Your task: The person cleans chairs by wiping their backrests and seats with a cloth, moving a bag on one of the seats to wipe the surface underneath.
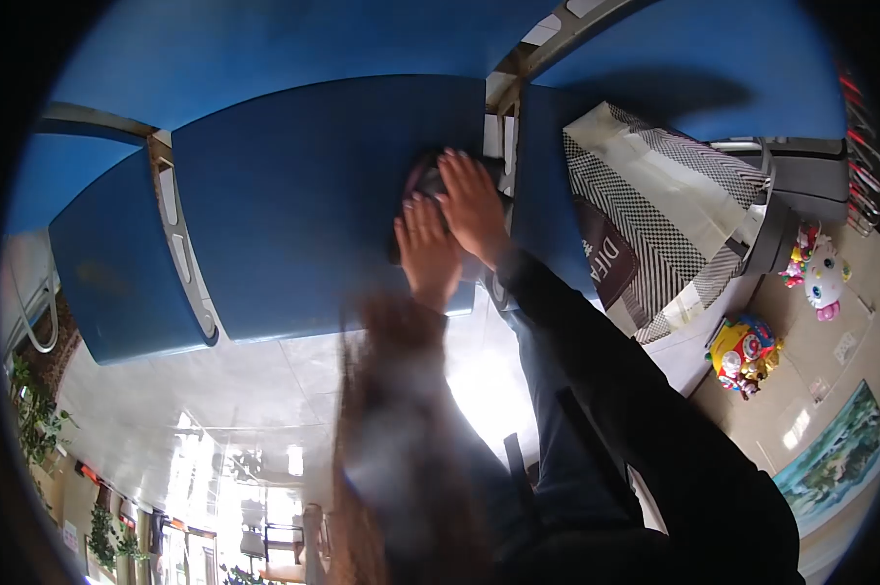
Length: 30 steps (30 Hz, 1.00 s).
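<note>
On the dark blue chair seat (293, 205) lies a small dark item (422, 175) with a hint of purple along its edge; my hands cover most of it, so its kind is unclear. My left hand (428, 253) rests on its near part, fingers stretched out and pointing away from me. Just beside and slightly farther, my right hand (472, 205) lies flat over the item's right side, fingers extended. The two hands touch or overlap at their edges. Long hair (381, 409), blurred, hides most of my left forearm.
Right of the seat stands a black-and-white patterned bag (654, 195) with a dark label. Metal frames (181, 244) separate the blue seats. Farther right are colourful toy figures (742, 353), a cartoon cat figure (818, 273) and a landscape picture (840, 468). Plants (35, 409) stand at the left.
</note>
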Available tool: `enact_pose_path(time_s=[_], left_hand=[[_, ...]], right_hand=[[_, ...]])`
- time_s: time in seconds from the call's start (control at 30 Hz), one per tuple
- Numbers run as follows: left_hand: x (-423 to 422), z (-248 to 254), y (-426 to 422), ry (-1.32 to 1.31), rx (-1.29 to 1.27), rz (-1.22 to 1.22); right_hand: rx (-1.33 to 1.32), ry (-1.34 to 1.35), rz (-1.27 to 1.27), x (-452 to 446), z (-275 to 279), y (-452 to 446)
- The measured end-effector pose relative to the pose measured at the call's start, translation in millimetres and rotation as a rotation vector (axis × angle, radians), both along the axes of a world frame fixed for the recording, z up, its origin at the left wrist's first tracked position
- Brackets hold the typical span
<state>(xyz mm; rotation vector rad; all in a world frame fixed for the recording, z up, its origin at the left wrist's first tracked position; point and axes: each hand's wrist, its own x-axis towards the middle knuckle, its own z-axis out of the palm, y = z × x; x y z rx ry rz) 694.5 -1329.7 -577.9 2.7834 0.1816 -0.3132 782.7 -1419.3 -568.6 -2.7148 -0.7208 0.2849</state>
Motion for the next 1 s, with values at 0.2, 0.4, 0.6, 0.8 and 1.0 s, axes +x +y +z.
enact_pose_path(time_s=[0.2,0.4,0.6,0.8,1.0], left_hand=[[-12,-10,-10,-0.11,-0.106,0.096],[36,-10,133,-0.063,0.024,0.103],[26,-15,299,-0.057,0.214,0.245],[-30,-18,365,-0.081,0.287,0.464],[-60,-11,278,-0.032,0.3,0.581]], right_hand=[[-0.054,0.037,0.169,9,6,-10],[0.025,-0.085,0.146,51,-9,136],[0.182,-0.176,0.261,50,-25,316],[0.159,-0.225,0.43,6,-22,415],[0.276,-0.003,0.517,-24,-15,349]])
